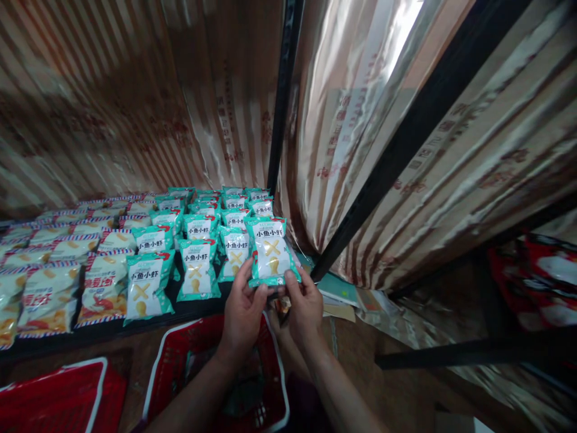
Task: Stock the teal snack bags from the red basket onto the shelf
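A teal-and-white snack bag [271, 249] stands upright at the front right end of the shelf. My left hand [246, 307] grips its lower left corner, and my right hand [303, 297] closes on its lower right corner. Rows of matching teal snack bags [197, 267] stand beside and behind it. Further left are rows of striped snack bags [104, 285] with red lettering. Below my hands, a red basket [169, 355] with a white handle holds dark teal items that I cannot make out clearly.
A second red basket [49, 400] sits at the lower left. Black metal posts [383, 162] rise at the right, in front of printed, pleated curtains [135, 102]. Papers [338, 291] lie near the post's foot. Red packages [536, 279] are at the far right.
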{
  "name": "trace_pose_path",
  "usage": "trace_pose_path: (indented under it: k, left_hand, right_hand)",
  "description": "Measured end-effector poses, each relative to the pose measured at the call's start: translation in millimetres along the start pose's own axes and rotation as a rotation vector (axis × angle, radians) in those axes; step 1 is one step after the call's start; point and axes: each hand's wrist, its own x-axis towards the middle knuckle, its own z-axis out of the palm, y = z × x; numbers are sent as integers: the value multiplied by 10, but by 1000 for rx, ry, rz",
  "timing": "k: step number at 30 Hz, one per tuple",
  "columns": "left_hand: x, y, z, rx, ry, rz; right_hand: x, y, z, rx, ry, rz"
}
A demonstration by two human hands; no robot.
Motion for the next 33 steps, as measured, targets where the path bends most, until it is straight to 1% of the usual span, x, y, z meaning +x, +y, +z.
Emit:
trace_pose_path:
  k: [2, 3, 7, 10, 13, 16, 20, 23, 25, 29, 33]
  left_hand:
    - [29, -75, 75, 22, -33, -7]
    - [50, -113, 104, 53, -29, 15]
    - [163, -253, 201, 243, 100, 192]
    - [276, -324, 284, 355, 125, 264]
    - [433, -376, 348, 439, 154, 307]
    - [618, -437, 365, 477, 180, 303]
    - [793, -545, 367, 490, 203, 272]
    - [827, -623, 385, 495, 243, 259]
    - [828, -661, 393, 521, 256, 263]
    - [843, -695, 394, 565, 266, 268]
    - [884, -710, 378, 597, 287, 244]
  right_hand:
    - [54, -2, -17, -43, 15, -35]
    - [78, -4, -20, -61, 23, -55]
    - [183, 11, -10, -88, 59, -126]
    - [291, 67, 12, -95, 64, -175]
    - [434, 149, 53, -124, 93, -221]
    - [577, 230, 107, -148, 139, -242]
    - [699, 322, 161, -177, 187, -214]
    - [761, 399, 166, -219, 176, -194]
    - [810, 456, 156, -248, 162, -209]
    - [914, 547, 120, -304, 137, -305]
    - [971, 584, 75, -444, 123, -410]
